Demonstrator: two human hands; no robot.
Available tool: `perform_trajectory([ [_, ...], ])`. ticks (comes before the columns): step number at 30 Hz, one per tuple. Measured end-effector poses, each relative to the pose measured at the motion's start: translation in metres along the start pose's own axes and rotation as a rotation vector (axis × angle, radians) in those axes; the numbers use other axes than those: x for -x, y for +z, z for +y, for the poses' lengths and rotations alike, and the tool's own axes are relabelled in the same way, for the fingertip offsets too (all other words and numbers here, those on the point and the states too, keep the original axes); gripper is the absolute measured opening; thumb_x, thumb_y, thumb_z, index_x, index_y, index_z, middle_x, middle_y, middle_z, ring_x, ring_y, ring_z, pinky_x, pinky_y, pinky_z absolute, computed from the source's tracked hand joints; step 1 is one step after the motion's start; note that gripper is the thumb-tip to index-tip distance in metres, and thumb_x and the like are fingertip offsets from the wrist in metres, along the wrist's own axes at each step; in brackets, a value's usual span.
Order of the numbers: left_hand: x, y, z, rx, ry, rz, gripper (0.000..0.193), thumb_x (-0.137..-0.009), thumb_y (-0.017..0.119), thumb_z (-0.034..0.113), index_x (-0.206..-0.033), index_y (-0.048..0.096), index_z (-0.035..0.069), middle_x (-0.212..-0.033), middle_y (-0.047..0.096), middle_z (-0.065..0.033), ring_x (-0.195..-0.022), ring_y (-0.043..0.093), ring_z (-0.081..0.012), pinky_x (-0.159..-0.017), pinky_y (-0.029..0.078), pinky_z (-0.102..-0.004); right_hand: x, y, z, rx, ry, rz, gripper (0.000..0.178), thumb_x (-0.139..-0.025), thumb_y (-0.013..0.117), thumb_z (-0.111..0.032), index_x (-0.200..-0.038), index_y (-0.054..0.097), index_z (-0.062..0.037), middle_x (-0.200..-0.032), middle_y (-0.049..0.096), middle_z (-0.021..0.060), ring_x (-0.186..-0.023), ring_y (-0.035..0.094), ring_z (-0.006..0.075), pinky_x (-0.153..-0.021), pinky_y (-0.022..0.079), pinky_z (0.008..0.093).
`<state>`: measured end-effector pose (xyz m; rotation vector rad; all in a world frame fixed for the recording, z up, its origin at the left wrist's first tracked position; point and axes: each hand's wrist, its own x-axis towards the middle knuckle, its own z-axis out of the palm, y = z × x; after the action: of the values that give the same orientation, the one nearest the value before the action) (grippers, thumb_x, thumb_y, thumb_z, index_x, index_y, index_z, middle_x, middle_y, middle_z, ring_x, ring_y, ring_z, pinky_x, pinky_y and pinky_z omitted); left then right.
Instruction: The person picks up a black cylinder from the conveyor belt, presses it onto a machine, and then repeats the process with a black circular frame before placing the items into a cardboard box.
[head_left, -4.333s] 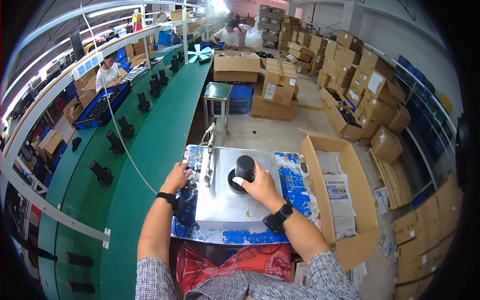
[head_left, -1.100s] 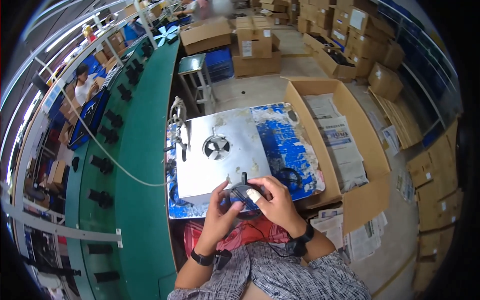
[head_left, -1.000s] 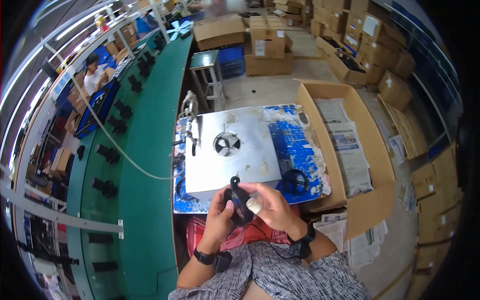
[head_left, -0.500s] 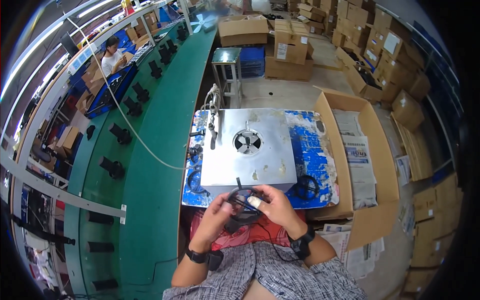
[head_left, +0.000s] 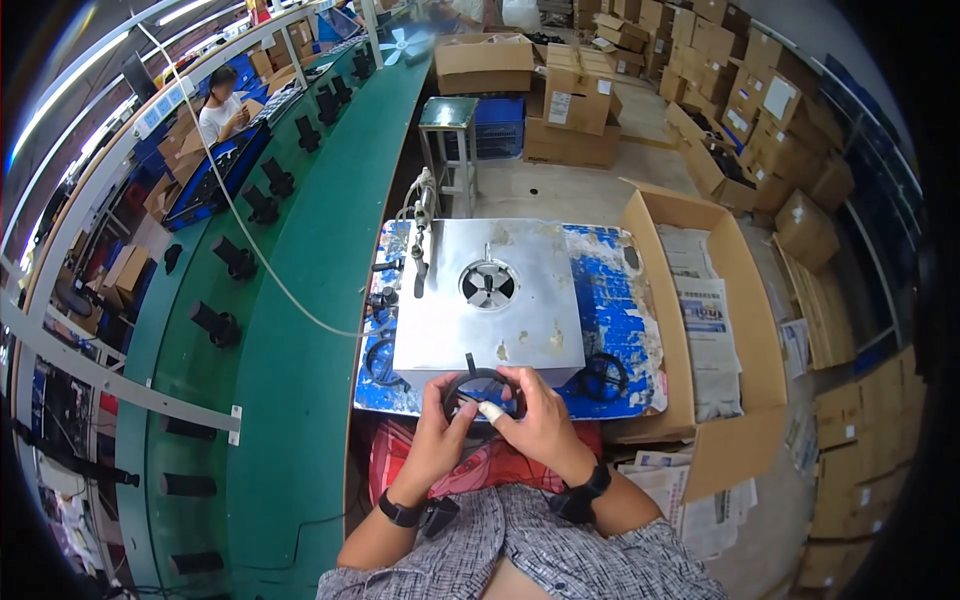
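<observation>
Both hands grip one black plastic ring (head_left: 462, 381), in front of the near edge of a metal box. A short peg sticks up from the ring's far side. My left hand (head_left: 442, 432) is closed on its left side, and my right hand (head_left: 541, 422) is closed on its right side, a white wrap on that thumb. Part of the ring is hidden behind my fingers. The silver metal box (head_left: 450, 330) has a round opening with a spoked fitting (head_left: 488, 285) in its top. At its upper left stands a metal clamp-like fixture (head_left: 422, 215).
Another black ring with spokes (head_left: 604, 377) lies right of the box on the worn blue board (head_left: 625, 320). An open carton (head_left: 665, 330) lined with newspaper stands to the right. Along the left runs a green conveyor (head_left: 290, 400) with several black parts; a co-worker (head_left: 220, 110) sits beyond it.
The ring has turned in my hands and its face now stands more upright. My fingers have shifted along its rim. The whole view has moved slightly.
</observation>
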<state>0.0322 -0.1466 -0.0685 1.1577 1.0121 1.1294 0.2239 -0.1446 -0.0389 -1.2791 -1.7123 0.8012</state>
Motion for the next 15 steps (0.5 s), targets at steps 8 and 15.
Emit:
perform_trajectory([
  [8, -0.050, 0.012, 0.009, -0.496, 0.345, 0.183, 0.046, -0.101, 0.069, 0.007, -0.137, 0.044, -0.002, -0.126, 0.062, -0.0229, -0.117, 0.064, -0.0357, -0.103, 0.049, -0.0436, -0.055, 0.005, 0.010, 0.303, -0.080, 0.155, 0.052, -0.085, 0.079, -0.022, -0.126, 0.054, 0.0002, -0.105, 0.071, 0.0225, -0.094, 0.071, 0.0446, -0.083, 0.058, 0.0539],
  [15, -0.181, 0.004, 0.001, -0.611, 0.316, 0.229, 0.040, -0.085, 0.083, 0.016, -0.116, 0.060, 0.006, -0.092, 0.071, -0.0114, -0.100, 0.069, -0.0302, -0.100, 0.046, -0.0434, -0.149, 0.006, 0.049, 0.520, 0.058, 0.182, 0.045, -0.084, 0.074, -0.016, -0.121, 0.054, 0.0006, -0.103, 0.071, 0.0273, -0.096, 0.071, 0.0490, -0.086, 0.058, 0.0563],
])
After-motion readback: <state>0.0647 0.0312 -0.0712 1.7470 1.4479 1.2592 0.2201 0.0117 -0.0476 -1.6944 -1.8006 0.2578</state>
